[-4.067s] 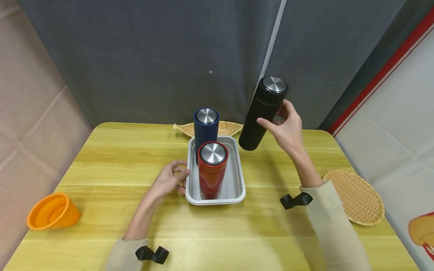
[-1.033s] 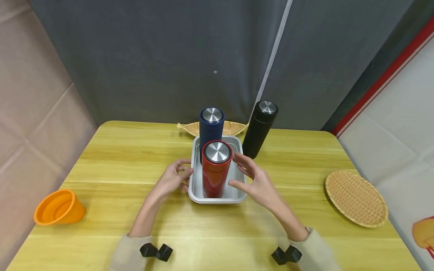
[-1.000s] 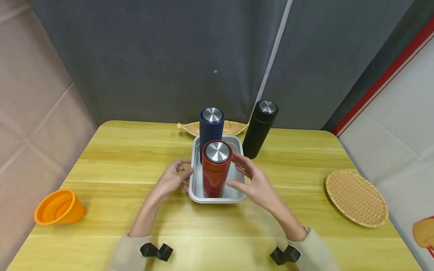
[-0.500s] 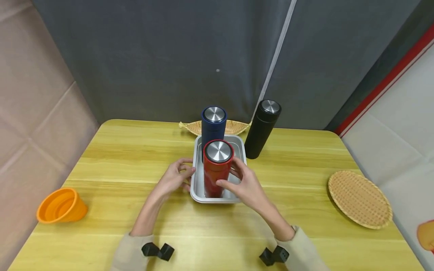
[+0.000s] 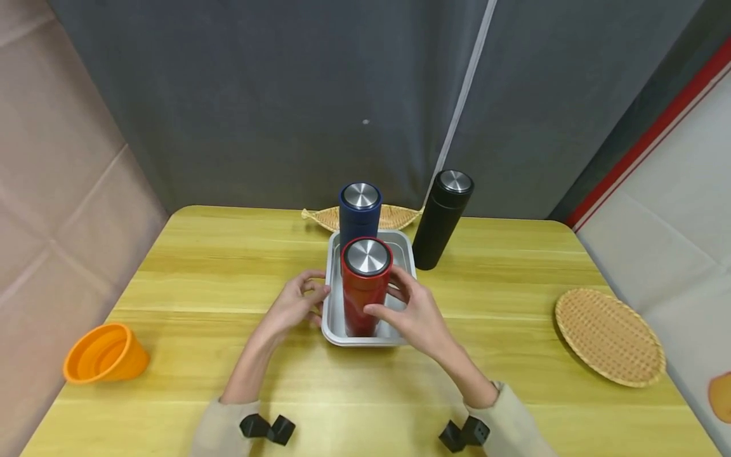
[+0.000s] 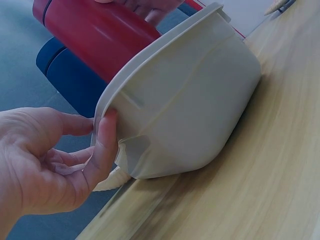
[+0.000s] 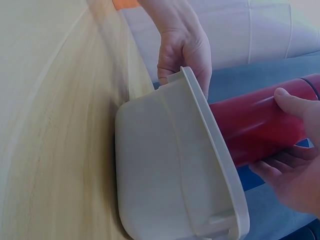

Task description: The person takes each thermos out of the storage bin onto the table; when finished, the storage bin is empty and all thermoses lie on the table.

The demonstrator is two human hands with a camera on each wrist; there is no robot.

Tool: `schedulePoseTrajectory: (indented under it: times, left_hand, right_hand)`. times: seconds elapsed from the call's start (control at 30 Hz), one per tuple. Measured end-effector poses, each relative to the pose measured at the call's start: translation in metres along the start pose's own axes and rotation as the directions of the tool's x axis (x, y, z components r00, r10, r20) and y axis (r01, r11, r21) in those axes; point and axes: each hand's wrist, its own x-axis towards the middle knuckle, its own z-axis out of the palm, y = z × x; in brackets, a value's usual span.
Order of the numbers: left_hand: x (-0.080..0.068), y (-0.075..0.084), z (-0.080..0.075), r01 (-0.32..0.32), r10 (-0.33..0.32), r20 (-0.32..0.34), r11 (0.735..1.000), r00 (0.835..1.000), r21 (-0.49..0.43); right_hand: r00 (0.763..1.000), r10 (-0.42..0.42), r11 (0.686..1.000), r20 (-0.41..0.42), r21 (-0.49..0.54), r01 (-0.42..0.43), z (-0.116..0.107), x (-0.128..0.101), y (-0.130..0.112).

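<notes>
A red thermos [image 5: 361, 304] stands upright in a grey rectangular tray [image 5: 354, 341], in front of a dark blue thermos [image 5: 358, 222]. My right hand [image 5: 414, 315] grips the red thermos from its right side; the right wrist view has the thumb and fingers around its body [image 7: 255, 120]. With my left hand [image 5: 293, 306] I pinch the tray's left rim, thumb against the outer wall [image 6: 185, 95]. The blue thermos [image 6: 75, 80] is partly hidden behind the red one. Right of the tray, a black thermos [image 5: 438, 225] stands on the table, touched by neither hand.
An orange cup [image 5: 105, 355] sits at the table's left edge. A round woven plate [image 5: 610, 336] lies at the right. Behind the tray is a boat-shaped woven basket [image 5: 396, 218], with a dark grey panel [image 5: 257, 114] beyond the wooden table [image 5: 228, 254].
My right hand has put the black thermos down right of the tray, let go of it, and moved left to grip the red thermos. My left hand has stayed at the tray rim.
</notes>
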Motion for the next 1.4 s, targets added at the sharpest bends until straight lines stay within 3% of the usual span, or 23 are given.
schedulePoseTrajectory:
  times: [0.37,0.97,1.4]
  left_hand:
    - [0.001,-0.001,-0.001,-0.004,0.004,0.006,1.000,1.000,-0.001]
    - [0.002,0.000,0.000,0.003,-0.003,0.003,1.000,1.000,-0.008]
    - [0.002,0.000,-0.001,0.006,-0.006,-0.003,1.000,1.000,-0.010]
  right_hand:
    - [0.999,-0.022,0.999,-0.039,-0.039,0.021,-0.006,0.004,-0.008]
    - [0.986,-0.128,0.989,-0.109,-0.081,0.120,-0.027,0.015,-0.035]
    - [0.968,-0.177,0.983,-0.176,-0.086,0.164,-0.051,0.021,-0.057]
